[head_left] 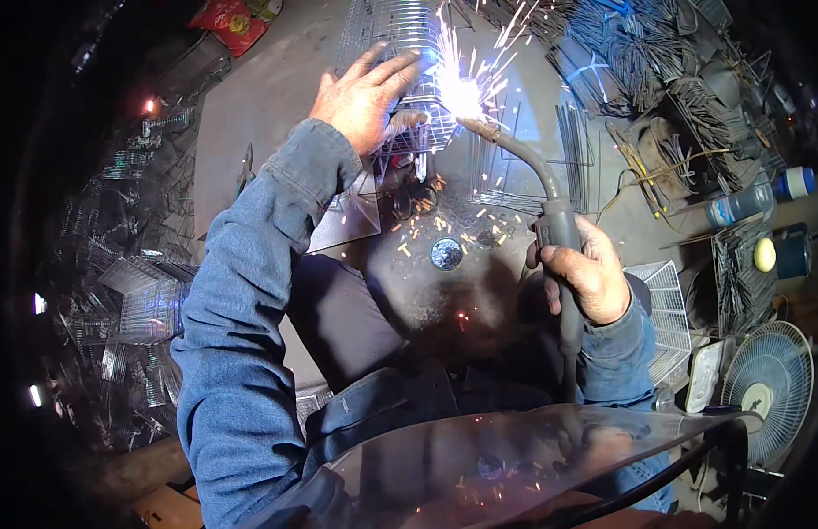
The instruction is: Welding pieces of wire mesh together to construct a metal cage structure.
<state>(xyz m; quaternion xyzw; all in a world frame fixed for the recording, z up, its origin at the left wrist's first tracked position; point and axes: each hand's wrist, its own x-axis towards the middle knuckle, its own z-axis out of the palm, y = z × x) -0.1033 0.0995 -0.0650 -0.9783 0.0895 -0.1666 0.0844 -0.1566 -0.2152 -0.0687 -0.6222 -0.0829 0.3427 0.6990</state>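
Dim workshop, grey metal bench (pixel 268 97) across the frame's middle, stacked wire cages (pixel 149 304) at left, bundles of wire rods (pixel 638 53) upper right, pale blue floor fan (pixel 770 388) lower right, red bag (pixel 233 19) at top, small lights at left edge

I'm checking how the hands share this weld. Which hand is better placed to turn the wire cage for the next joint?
Probably the left hand: it lies flat on the wire cage. The right hand is occupied, its grip around the welding torch.
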